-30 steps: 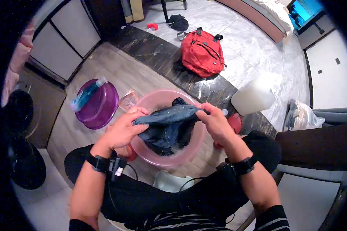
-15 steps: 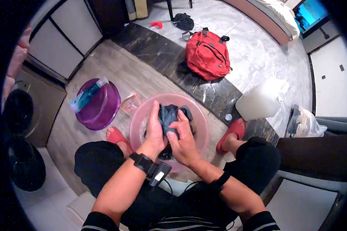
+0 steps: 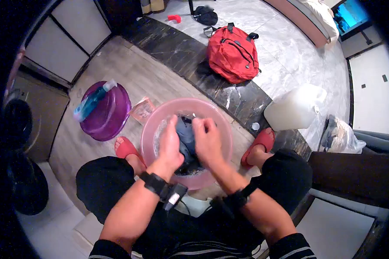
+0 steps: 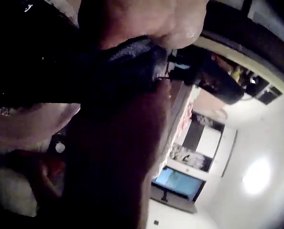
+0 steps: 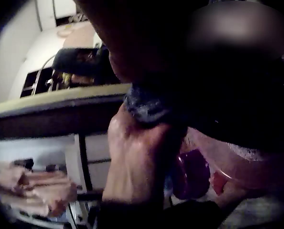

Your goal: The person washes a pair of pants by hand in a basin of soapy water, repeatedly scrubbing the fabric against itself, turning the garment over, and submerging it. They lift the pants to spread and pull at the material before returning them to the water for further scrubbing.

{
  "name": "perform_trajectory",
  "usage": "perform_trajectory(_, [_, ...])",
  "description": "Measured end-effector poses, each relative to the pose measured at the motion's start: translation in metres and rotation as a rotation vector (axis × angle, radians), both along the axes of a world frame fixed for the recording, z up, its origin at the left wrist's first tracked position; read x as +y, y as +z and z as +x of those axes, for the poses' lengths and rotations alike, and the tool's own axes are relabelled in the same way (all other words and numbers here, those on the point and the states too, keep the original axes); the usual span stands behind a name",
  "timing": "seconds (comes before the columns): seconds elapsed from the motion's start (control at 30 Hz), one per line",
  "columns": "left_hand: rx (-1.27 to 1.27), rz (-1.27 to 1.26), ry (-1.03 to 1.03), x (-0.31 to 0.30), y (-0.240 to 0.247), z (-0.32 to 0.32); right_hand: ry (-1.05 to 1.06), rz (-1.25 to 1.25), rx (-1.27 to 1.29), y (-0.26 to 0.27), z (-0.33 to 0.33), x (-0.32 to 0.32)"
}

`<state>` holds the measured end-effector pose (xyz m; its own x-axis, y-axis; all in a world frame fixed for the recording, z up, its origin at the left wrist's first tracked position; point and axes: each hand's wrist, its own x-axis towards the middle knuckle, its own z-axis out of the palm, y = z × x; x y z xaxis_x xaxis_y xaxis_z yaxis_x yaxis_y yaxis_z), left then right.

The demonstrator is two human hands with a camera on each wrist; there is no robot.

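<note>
A wet dark blue garment (image 3: pixel 185 133) is bunched between the two hands over a pink basin (image 3: pixel 223 129). My left hand (image 3: pixel 170 144) holds the cloth from the left side, its fingers pointing away from me. On the other side my right hand (image 3: pixel 208 141) grips the cloth with curled fingers. More of the dark fabric lies lower in the basin, among white suds. In the right wrist view a fold of the garment (image 5: pixel 149 106) shows between the hands; much of that picture is dark.
An upturned purple basin (image 3: pixel 122 110) with a bottle of blue liquid (image 3: pixel 90 103) on it stands left. A small packet (image 3: pixel 142 110) lies by the pink basin. Red slippers (image 3: pixel 260 144) flank it. Farther off are a white jug (image 3: pixel 291 110) and a red backpack (image 3: pixel 233 54).
A second ago the hands held the garment stretched wide above the basin. They then came together, bunching the cloth, and the right hand has since lifted slightly away from the left.
</note>
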<state>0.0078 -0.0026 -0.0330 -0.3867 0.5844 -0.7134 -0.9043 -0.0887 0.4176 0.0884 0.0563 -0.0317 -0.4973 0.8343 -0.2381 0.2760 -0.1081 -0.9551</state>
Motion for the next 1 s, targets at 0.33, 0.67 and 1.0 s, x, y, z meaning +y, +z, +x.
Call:
perform_trajectory(0.33, [0.201, -0.135, -0.182, -0.002, -0.004, 0.004, 0.142, 0.370, -0.203, 0.012, 0.009, -0.021])
perform_trajectory(0.67, [0.185, -0.110, -0.175, -0.006, 0.014, 0.014, 0.252, 0.527, -0.193, 0.004, 0.015, -0.021])
perform_trajectory(1.0, [0.171, -0.058, -0.190, 0.001, 0.024, 0.031, 0.129, 0.321, -0.281, 0.002, 0.007, 0.018])
